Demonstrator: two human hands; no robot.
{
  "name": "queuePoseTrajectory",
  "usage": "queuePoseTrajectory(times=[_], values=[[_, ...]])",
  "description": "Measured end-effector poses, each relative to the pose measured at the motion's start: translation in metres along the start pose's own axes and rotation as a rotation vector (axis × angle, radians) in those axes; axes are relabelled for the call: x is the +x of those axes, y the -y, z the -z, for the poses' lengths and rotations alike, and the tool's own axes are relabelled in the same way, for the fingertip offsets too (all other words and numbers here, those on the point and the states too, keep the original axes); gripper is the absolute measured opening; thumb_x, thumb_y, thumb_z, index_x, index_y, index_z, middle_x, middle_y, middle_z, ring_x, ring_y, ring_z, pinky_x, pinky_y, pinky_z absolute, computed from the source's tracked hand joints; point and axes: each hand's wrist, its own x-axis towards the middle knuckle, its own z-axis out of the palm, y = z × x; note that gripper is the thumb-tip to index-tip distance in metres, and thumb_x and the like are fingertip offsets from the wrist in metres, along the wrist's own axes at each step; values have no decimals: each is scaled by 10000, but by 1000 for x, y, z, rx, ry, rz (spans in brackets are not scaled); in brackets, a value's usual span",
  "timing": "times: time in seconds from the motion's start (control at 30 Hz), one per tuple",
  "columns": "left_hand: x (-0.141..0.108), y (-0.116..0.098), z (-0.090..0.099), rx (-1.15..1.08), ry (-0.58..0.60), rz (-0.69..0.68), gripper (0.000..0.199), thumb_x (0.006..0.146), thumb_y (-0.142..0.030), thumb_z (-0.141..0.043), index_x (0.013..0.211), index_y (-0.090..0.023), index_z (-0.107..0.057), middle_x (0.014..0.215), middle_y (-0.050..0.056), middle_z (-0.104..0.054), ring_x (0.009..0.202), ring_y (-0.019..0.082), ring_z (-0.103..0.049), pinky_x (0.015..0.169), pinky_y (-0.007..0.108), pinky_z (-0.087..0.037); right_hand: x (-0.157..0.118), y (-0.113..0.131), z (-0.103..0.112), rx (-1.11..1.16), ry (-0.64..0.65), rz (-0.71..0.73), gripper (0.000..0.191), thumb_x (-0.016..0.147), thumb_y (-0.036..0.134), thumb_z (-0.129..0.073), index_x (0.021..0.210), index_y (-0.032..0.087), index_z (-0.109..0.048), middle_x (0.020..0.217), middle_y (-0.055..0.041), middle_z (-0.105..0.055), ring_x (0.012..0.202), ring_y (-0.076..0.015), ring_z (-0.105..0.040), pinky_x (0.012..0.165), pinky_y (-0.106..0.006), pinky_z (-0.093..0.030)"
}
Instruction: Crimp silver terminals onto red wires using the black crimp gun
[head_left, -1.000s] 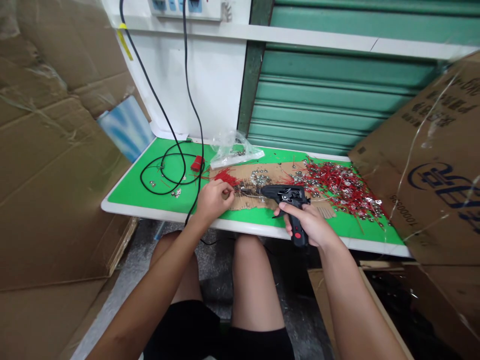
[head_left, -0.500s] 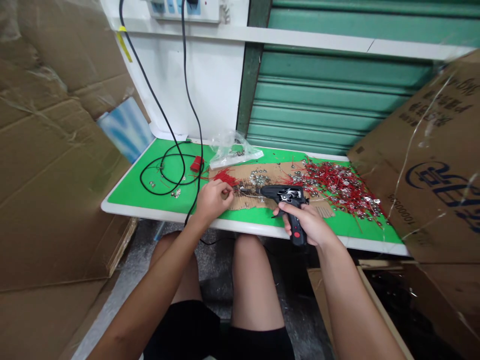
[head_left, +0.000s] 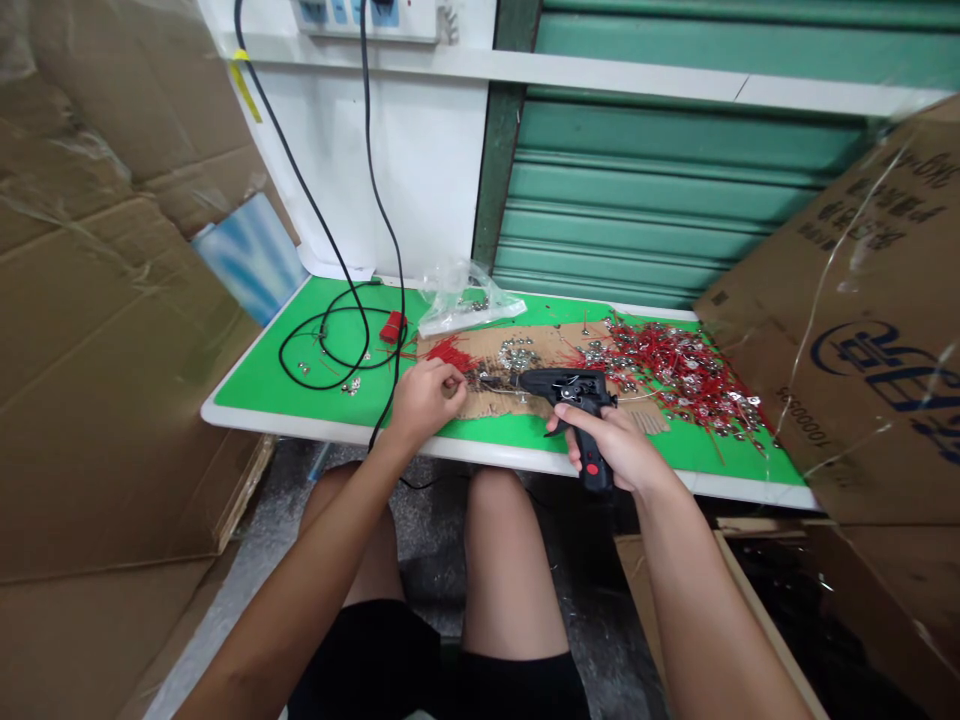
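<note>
My right hand (head_left: pixel 600 440) is wrapped round the grip of a black gun-shaped tool (head_left: pixel 566 385) with a red button, its tip pointing left. Just left of that tip, my left hand (head_left: pixel 427 398) has thumb and forefinger pinched together; what they hold is too small to make out. Under the tool lies a cardboard sheet (head_left: pixel 491 400) with small metal parts (head_left: pixel 519 354) on it. A bunch of red wires (head_left: pixel 452 352) rests behind my left fingertips. On the right, a large pile of red wires with metal pieces (head_left: pixel 682 375) spreads over the cardboard and table.
The green table (head_left: pixel 255 380) also bears a clear plastic bag (head_left: pixel 469 300), a red bundle (head_left: pixel 393 326) and a looped black cable (head_left: pixel 281 350). Cardboard boxes stand at the left (head_left: pixel 97 380) and right (head_left: pixel 885 320). A power strip (head_left: pixel 367 18) is above.
</note>
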Motion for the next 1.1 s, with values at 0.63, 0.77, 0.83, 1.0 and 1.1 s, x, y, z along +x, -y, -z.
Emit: queuePoseTrajectory(times=[0.63, 0.77, 0.83, 1.0, 1.1], values=[[0, 1, 0, -76, -35, 18, 130, 893, -264, -683, 828, -217, -786, 851, 54, -745, 836, 211, -677, 804, 347, -530, 1, -1, 3, 69, 9, -41, 444, 690, 594, -806, 750, 159, -740, 420, 4, -545, 343, -120, -469, 360, -238, -328], [0, 2, -1, -74, -32, 7, 131, 892, -262, -687, 844, -215, -800, 859, 56, -753, 845, 215, -685, 822, 354, -539, 4, -4, 4, 108, 8, -53, 462, 683, 602, -800, 745, 147, -754, 414, 2, -537, 346, -113, -466, 360, -226, -327], [-1, 2, -1, -71, -29, 7, 135, 894, -260, -685, 842, -214, -801, 853, 56, -751, 842, 217, -687, 821, 358, -541, 5, -6, 5, 130, 7, -59, 463, 675, 602, -800, 741, 145, -757, 412, 5, -534, 343, -109, -463, 360, -222, -333], [-1, 2, 0, -66, -29, 0, 134, 892, -256, -684, 832, -219, -799, 863, 57, -757, 847, 222, -691, 824, 364, -545, 8, -12, 7, 174, 25, -74, 460, 678, 594, -799, 749, 141, -765, 421, 16, -524, 350, -100, -463, 367, -212, -359], [-1, 2, 0, -56, -29, -2, 138, 894, -264, -682, 836, -219, -800, 863, 57, -761, 849, 224, -691, 814, 361, -540, 9, -14, 8, 182, 28, -60, 459, 692, 594, -792, 753, 140, -766, 417, 13, -530, 345, -98, -463, 366, -208, -360]])
